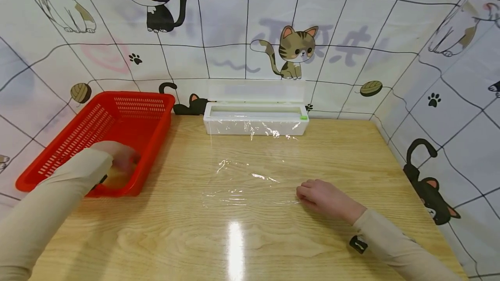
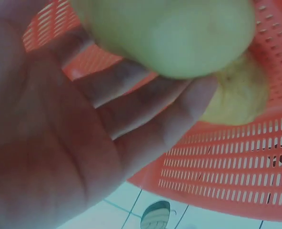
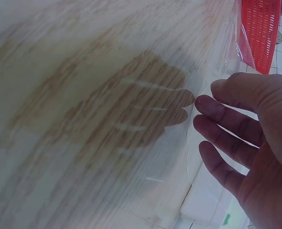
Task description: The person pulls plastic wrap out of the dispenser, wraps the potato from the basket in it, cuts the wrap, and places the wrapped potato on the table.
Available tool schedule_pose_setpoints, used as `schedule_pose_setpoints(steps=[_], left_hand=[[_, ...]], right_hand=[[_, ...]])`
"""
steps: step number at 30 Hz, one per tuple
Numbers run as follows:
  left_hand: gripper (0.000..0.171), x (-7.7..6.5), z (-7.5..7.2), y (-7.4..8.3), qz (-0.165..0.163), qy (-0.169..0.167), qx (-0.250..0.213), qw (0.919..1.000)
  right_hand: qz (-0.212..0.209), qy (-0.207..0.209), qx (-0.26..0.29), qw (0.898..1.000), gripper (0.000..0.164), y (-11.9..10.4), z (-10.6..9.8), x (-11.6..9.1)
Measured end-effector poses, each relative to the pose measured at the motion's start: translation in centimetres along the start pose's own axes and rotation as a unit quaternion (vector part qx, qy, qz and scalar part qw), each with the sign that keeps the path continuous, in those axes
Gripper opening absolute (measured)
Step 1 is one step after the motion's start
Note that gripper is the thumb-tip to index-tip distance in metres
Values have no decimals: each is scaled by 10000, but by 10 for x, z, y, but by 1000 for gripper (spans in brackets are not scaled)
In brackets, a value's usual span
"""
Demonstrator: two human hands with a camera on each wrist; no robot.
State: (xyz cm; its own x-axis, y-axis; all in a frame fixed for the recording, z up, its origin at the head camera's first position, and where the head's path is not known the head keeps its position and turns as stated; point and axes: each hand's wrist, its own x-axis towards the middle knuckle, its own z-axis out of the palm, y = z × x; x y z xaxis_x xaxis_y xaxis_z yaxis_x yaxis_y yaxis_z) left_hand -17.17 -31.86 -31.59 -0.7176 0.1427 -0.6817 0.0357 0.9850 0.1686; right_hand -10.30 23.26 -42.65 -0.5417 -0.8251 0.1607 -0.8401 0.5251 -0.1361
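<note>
In the head view my left hand reaches down inside the red basket. Its fingers curve against a smooth, pale yellow-green rounded piece of produce, large and blurred in the left wrist view. Beyond it lies a second yellow lump that looks like a potato. My right hand, low over the tabletop, pinches the edge of clear plastic wrap between thumb and fingertips. That film stretches from the white dispenser box toward me across the wood, with creases catching the light.
The dispenser's lid stands raised at the back, against a cat-printed cloth wall. A small green piece sits at the box's right end. The wooden table carries a bright reflection near its front.
</note>
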Motion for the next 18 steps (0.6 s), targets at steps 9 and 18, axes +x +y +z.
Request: schedule_pose_setpoints(steps=[9,18], left_hand=[[81,-12,-22,-6,409,774,240,9959],[60,-27,-48,22,875,1607,1157,9763]], right_hand=[[-88,56,74,9999,20,-1,2,3],[104,-103,346,9993,19,-2,3,6]])
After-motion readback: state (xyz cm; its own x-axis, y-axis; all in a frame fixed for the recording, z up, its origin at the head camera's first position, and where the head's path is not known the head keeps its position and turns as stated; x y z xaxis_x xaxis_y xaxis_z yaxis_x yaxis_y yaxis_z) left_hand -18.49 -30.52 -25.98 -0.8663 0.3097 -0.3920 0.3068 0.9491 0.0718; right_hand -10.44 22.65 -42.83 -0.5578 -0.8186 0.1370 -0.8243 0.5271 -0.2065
